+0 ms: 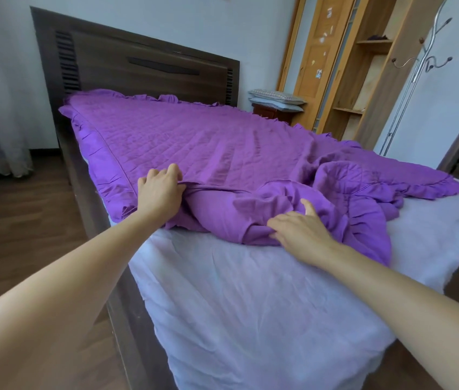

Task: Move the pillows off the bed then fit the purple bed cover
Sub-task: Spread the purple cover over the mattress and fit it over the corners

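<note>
Head view: we saw the purple bed cover (194,142) lying flat at the headboard (138,68) end, its near part bunched in a heap across the bed, well short of the foot. Left hand (160,190) gripped a fold near the left edge, fingers (173,170) curled into cloth. Right hand (301,235) lay on the heap, thumb out, fingertips sunk in folds; we could not tell if it pinched. Long axis ran headboard to foot, so we judged the pull should come toward us over the bare white sheet (250,291). Cover was quilted, faintly shiny, ruffle-edged, limp. Pillows (277,99) sat stacked on the nightstand (272,115).
</note>
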Motion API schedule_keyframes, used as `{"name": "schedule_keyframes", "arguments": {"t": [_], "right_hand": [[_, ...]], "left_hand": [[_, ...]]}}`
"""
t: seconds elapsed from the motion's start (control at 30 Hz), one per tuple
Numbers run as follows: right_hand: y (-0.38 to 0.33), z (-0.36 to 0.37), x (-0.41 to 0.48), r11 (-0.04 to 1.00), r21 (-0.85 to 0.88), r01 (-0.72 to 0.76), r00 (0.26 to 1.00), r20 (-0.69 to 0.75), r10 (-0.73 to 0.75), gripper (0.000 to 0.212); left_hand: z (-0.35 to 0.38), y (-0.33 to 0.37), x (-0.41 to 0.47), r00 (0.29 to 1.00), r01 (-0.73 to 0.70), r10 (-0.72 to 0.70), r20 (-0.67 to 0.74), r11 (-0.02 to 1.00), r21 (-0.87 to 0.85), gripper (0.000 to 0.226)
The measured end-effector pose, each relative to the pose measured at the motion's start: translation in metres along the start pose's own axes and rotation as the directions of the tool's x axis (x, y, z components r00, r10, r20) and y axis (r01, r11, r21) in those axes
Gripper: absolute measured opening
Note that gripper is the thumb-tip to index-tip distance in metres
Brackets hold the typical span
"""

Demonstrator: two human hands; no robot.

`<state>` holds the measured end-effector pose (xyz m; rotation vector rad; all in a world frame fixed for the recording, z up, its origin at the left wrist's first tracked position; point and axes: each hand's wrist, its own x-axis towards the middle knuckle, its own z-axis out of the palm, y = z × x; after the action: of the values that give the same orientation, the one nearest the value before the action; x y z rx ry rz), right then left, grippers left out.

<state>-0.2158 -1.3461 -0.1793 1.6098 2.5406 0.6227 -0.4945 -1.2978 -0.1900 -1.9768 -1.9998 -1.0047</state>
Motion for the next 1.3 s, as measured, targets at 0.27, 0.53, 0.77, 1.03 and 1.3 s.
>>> {"name": "schedule_keyframes", "arguments": {"t": [0.27,0.53,0.77,1.03,1.3], "right_hand": [[0.068,-0.007,0.07,0.809,0.481,-0.339,0.922,0.0,0.387,0.018],[0.064,0.046,0.086,0.979,-0.124,-0.164,0.85,-0.521,0.077,0.035],[0.074,0.066,0.095,0.976,-0.192,0.099,0.869,-0.461,-0.179,0.015],[0.05,0.044,0.098,0.996,-0.086,-0.002,0.998,0.065,0.008,0.098],[0.018,0.036,0.097,0.968,-0.139,-0.208,0.976,0.032,0.214,0.078]], "left_hand": [[0.021,0.011,-0.004,0.656,-0.752,0.748,0.1,0.637,0.167,0.045],[0.036,0.01,0.045,0.95,-0.239,0.261,0.172,0.961,-0.139,0.019],[0.059,0.005,0.062,0.945,-0.13,0.167,0.282,0.981,-0.146,0.021],[0.063,0.021,0.054,0.784,-0.62,0.561,0.264,0.716,0.321,0.062],[0.06,0.043,0.037,0.677,-0.684,0.696,0.238,0.475,0.554,0.013]]}}
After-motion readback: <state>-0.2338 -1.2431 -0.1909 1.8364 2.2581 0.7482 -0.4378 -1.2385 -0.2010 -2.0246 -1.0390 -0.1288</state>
